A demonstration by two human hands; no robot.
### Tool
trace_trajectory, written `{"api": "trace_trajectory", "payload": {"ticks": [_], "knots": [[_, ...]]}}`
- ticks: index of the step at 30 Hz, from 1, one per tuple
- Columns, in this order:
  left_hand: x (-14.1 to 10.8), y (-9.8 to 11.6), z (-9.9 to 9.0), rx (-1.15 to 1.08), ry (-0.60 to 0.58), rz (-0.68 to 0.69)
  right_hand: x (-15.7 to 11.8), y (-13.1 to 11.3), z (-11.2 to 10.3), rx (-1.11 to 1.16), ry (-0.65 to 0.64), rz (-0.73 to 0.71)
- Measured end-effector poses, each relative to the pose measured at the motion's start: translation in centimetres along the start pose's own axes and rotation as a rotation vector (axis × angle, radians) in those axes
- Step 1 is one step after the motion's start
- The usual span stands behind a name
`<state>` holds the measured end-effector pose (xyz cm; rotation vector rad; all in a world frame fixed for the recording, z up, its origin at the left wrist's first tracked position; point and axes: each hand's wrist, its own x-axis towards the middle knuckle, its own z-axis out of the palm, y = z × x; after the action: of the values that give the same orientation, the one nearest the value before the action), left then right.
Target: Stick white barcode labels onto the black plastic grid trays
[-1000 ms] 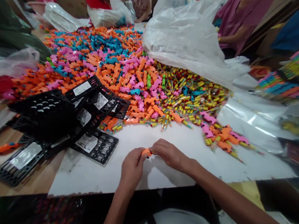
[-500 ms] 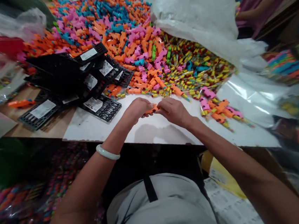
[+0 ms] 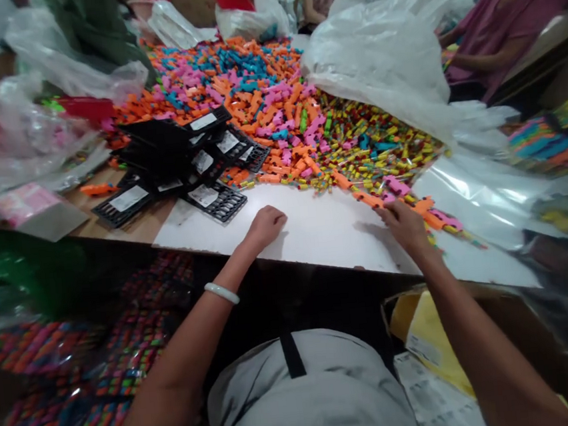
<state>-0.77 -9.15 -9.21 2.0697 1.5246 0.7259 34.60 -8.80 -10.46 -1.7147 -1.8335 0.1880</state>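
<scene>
Over the white board [image 3: 315, 227], my left hand [image 3: 266, 225] is closed with its fingers curled in; nothing shows in it, though the palm is turned from view. To the right, my right hand [image 3: 406, 226] pinches the end of an orange toy car [image 3: 369, 199], held just above the board. Beside that hand lies a small group of pink toy cars [image 3: 396, 185] and orange ones with yellow tubes. Beyond the board rises a heap of orange, pink and blue toy cars [image 3: 253, 102]. Small yellow-and-red tubes [image 3: 381, 126] with clear parts are piled at its right.
Black slotted trays with white labels [image 3: 217, 202] are stacked left of the board, near a pink-and-white box [image 3: 37, 210]. Clear plastic bags [image 3: 363, 51] cover the back right. Another person [image 3: 494, 52] works there. An open carton [image 3: 500, 326] stands below the table's front edge.
My hands have parted: both were together at an orange toy car over the board. My right hand has moved right to the small group; my left hand stays over the board. The view has shifted.
</scene>
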Motion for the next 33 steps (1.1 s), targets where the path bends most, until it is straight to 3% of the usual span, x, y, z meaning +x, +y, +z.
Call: {"api": "trace_trajectory", "payload": {"ticks": [4, 10, 21, 33], "knots": [[-0.7, -1.0, 1.2, 0.031, 0.003, 0.078, -1.0, 1.7, 1.8, -0.051, 0.000, 0.003], [-1.1, -1.7, 1.7, 0.049, -0.006, 0.122, -1.0, 1.3, 4.0, -0.129, -0.038, -0.160], [-1.3, -2.4, 1.9, -0.037, 0.014, 0.104, -1.1, 0.9, 3.9, -0.322, 0.103, -0.300], [-2.0, -2.4, 1.1, -0.180, 0.011, -0.001, -1.0, -0.2, 4.0, -0.390, 0.030, -0.314]]}}
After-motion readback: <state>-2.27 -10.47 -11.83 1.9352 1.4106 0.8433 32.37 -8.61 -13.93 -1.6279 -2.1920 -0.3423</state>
